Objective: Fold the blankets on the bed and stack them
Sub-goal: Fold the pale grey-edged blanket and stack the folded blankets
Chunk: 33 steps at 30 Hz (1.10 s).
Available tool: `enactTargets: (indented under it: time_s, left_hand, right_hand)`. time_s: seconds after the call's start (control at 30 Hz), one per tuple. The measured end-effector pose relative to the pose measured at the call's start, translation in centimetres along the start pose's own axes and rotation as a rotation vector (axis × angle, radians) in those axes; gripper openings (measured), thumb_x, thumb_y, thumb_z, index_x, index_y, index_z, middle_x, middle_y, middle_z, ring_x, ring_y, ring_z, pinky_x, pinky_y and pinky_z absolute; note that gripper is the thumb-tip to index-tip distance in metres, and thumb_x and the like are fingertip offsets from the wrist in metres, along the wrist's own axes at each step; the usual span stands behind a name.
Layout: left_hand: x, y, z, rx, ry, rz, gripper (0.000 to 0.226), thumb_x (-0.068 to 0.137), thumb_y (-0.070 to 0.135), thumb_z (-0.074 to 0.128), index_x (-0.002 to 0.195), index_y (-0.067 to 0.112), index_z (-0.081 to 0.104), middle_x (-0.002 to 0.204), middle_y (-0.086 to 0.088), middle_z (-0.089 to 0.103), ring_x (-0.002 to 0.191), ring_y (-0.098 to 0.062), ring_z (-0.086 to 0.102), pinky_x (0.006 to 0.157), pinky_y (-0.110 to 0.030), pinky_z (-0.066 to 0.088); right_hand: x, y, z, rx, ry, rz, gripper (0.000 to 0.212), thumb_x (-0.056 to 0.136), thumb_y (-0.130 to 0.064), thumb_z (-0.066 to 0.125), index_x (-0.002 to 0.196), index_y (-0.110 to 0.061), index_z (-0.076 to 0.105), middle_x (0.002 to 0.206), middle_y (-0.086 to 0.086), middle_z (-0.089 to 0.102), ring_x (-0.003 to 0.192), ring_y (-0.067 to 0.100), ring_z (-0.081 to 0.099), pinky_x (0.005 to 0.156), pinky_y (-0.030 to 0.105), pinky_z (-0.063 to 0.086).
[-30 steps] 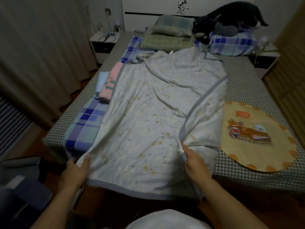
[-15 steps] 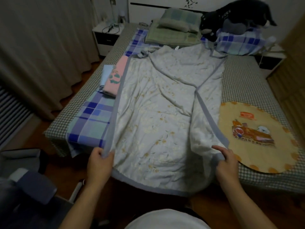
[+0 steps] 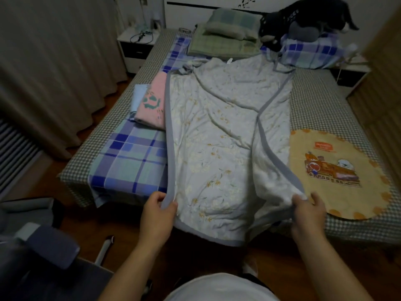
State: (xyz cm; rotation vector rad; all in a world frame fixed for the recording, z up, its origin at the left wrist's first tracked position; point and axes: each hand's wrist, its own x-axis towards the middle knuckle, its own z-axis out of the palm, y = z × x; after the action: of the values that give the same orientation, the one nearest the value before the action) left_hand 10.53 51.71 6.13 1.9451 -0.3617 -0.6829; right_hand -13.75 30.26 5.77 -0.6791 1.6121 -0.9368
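**Two hands pulling the floral blanket taut at the foot of the bed**

Both hands are working the near end of the pale floral blanket (image 3: pixel 212 135), which is lying lengthwise down the middle of the bed (image 3: pixel 314 101) with its near hem hanging over the foot. The left hand (image 3: pixel 157 216) is pinching the grey border at the near left corner, thumb on top and fingers curled beneath. The right hand (image 3: pixel 308 211) is gripping the bunched fabric at the near right, where the blanket's right side is already lying folded inward, its grey edge running diagonally up the cloth. Holding the two corners wide apart is probably meant to stretch the cloth flat and square its edges before the next fold.

Both forearms are reaching forward from the body, spread well apart, wrists roughly level, knuckles facing up.

Beside the floral blanket, on its left, a plaid blanket (image 3: pixel 130 157) is lying spread, with a folded pink blanket (image 3: pixel 153 103) resting on it near a pale blue one (image 3: pixel 137 94); these are likely the start of the stack.
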Motion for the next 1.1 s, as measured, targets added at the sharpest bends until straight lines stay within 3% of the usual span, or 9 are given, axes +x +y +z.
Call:
enactTargets:
  time_s: [0.07, 0.1, 0.17, 0.3, 0.37, 0.47, 0.57, 0.77, 1.1]
  left_hand:
    - [-0.3, 0.6, -0.2, -0.031, 0.006, 0.02, 0.011, 0.09, 0.016, 0.07, 0.093, 0.013, 0.06, 0.083, 0.0, 0.063, 0.073, -0.011, 0.061, 0.058, -0.02, 0.042]
    - [-0.4, 0.9, -0.2, -0.055, -0.001, 0.023, 0.011, 0.09, 0.016, 0.071, 0.094, 0.013, 0.06, 0.084, 0.0, 0.063, 0.074, -0.01, 0.061, 0.059, -0.019, 0.042]
    - [-0.3, 1.4, 0.3, -0.144, -0.034, -0.001, 0.014, 0.088, 0.014, 0.073, 0.096, 0.012, 0.061, 0.088, -0.002, 0.066, 0.079, -0.013, 0.064, 0.065, -0.021, 0.046]
    - [-0.2, 2.0, 2.0, -0.376, -0.142, -0.098, 0.02, 0.085, 0.004, 0.073, 0.1, 0.007, 0.061, 0.095, -0.013, 0.071, 0.088, -0.026, 0.07, 0.079, -0.037, 0.057]
    - [-0.6, 2.2, 3.2, -0.442, -0.214, -0.131, 0.026, 0.083, -0.002, 0.072, 0.105, 0.008, 0.062, 0.098, -0.012, 0.073, 0.091, -0.026, 0.072, 0.078, -0.035, 0.058]
    - [-1.3, 2.4, 4.8, -0.447, -0.271, -0.121, 0.031, 0.082, -0.007, 0.07, 0.108, 0.01, 0.065, 0.1, -0.013, 0.074, 0.095, -0.028, 0.072, 0.079, -0.034, 0.057]
    - [-1.5, 2.8, 5.4, -0.424, -0.28, -0.099, 0.03, 0.084, -0.006, 0.067, 0.109, 0.01, 0.07, 0.098, -0.011, 0.075, 0.097, -0.026, 0.072, 0.085, -0.039, 0.058]
    - [-2.0, 3.3, 5.3, -0.321, -0.258, -0.072, 0.024, 0.091, 0.005, 0.065, 0.105, 0.022, 0.073, 0.095, 0.002, 0.077, 0.093, -0.014, 0.073, 0.088, -0.038, 0.059]
    - [-2.9, 5.1, 4.8, -0.492, -0.366, -0.16, 0.024, 0.097, 0.006, 0.057, 0.114, 0.012, 0.073, 0.102, -0.002, 0.076, 0.098, -0.014, 0.072, 0.09, -0.033, 0.058]
  right_hand:
    - [0.1, -2.0, -0.5, 0.397, -0.013, 0.385, 0.033, 0.1, -0.01, 0.052, 0.133, -0.009, 0.052, 0.107, 0.009, 0.06, 0.094, 0.023, 0.061, 0.073, 0.026, 0.055]
    - [-0.2, -2.6, -0.3, 0.404, -0.036, 0.392, 0.027, 0.098, -0.007, 0.052, 0.125, -0.008, 0.056, 0.109, 0.009, 0.061, 0.099, 0.025, 0.063, 0.08, 0.03, 0.056]
    - [-1.0, -3.5, 1.0, 0.37, -0.069, 0.188, 0.028, 0.089, 0.001, 0.06, 0.114, -0.011, 0.061, 0.119, 0.009, 0.065, 0.101, 0.024, 0.067, 0.081, 0.03, 0.057]
    - [-6.3, -1.5, 5.2, -0.227, -0.201, -0.371, 0.033, 0.084, -0.009, 0.074, 0.113, -0.02, 0.062, 0.107, -0.003, 0.065, 0.096, 0.013, 0.062, 0.082, 0.026, 0.052]
    - [-9.2, 1.0, 7.0, -0.296, -0.406, -0.488, 0.022, 0.083, -0.009, 0.076, 0.102, -0.016, 0.066, 0.098, -0.004, 0.067, 0.089, 0.007, 0.062, 0.076, 0.017, 0.051]
    - [-11.0, 4.5, 8.0, -0.278, -0.584, -0.705, 0.017, 0.082, -0.002, 0.072, 0.083, -0.018, 0.067, 0.086, -0.006, 0.066, 0.084, 0.008, 0.064, 0.078, 0.021, 0.051]
    - [-10.6, 5.9, 7.7, -0.369, -0.626, -0.954, 0.012, 0.084, -0.011, 0.066, 0.092, -0.015, 0.073, 0.102, -0.009, 0.07, 0.1, 0.003, 0.065, 0.09, 0.019, 0.051]
    - [-10.5, 7.0, 7.0, -0.499, -0.489, -1.168, 0.031, 0.089, -0.008, 0.069, 0.12, -0.015, 0.071, 0.109, -0.009, 0.072, 0.095, 0.0, 0.068, 0.087, 0.014, 0.053]
    - [-9.6, 7.8, 6.1, -0.385, -0.548, -1.244, 0.041, 0.081, 0.009, 0.077, 0.119, -0.007, 0.071, 0.125, 0.003, 0.069, 0.115, 0.008, 0.066, 0.097, 0.032, 0.055]
